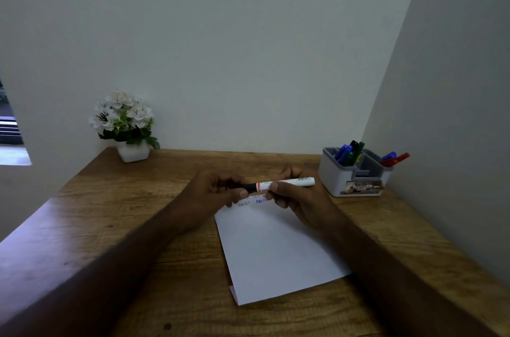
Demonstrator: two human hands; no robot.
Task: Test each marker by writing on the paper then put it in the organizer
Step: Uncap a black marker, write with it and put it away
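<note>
Wooden desk [116, 215], potted flowers [125, 122], grey organizer [338, 178]

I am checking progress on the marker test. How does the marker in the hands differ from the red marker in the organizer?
The marker in the hands lies about level above the paper; the red marker leans in the organizer. The held one has a white barrel with a dark end; the other looks red all over. The left hand and right hand grip the first; nothing touches the second. Both are markers.
</note>
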